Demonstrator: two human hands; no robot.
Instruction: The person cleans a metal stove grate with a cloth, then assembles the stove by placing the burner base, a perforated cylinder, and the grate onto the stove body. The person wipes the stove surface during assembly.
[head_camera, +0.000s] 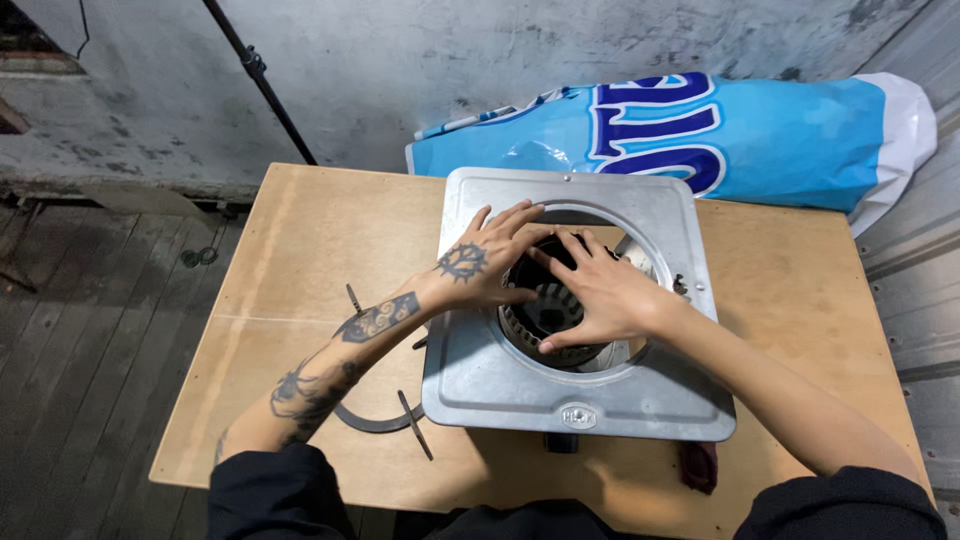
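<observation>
A square grey metal stove housing (480, 385) with a large round opening lies flat on a wooden table (300, 250). Inside the opening sits a dark round burner part (545, 310) with slotted sides. My left hand (485, 265) rests on the plate's left rim with its fingers spread, the fingertips reaching over the edge of the hole. My right hand (595, 290) lies over the burner part, fingers spread around its top and thumb at its near side. Neither hand has lifted anything.
A dark curved metal pan support (385, 420) with thin prongs lies on the table, partly under the plate's left corner. A big blue and white sack (760, 135) lies along the table's back edge. A dark knob (700, 465) sits near the front right. Wooden floorboards lie to the left.
</observation>
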